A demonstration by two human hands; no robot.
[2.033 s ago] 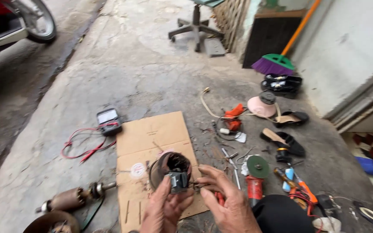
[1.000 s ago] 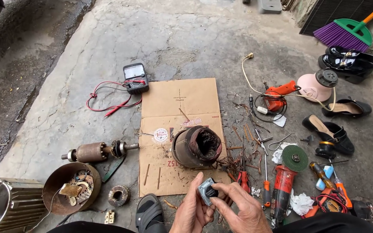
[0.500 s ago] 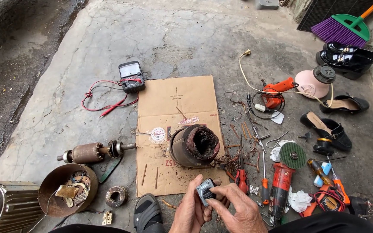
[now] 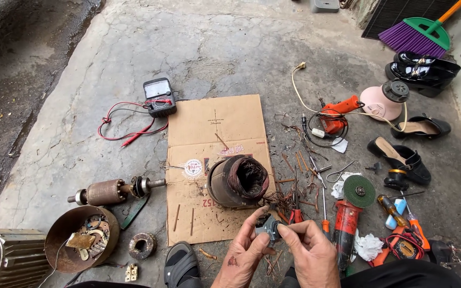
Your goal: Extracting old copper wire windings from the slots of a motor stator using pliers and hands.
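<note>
Head view: one person's two hands at the bottom centre of the frame.
Left hand (image 4: 245, 255): fingers pinched on one small grey part (image 4: 268, 228).
Right hand (image 4: 309, 250): fingertips gripping the same part from the other side.
Centre: one wound stator (image 4: 238, 181) on one cardboard sheet (image 4: 214, 128) on the floor.
Left: one rotor (image 4: 108, 191), one metal end cover (image 4: 81, 245).
Upper left: one meter (image 4: 159, 96).
Right: one angle grinder (image 4: 348, 213), three black shoes.

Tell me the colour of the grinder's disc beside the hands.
The grinder's disc is green, seen in the head view.
</note>
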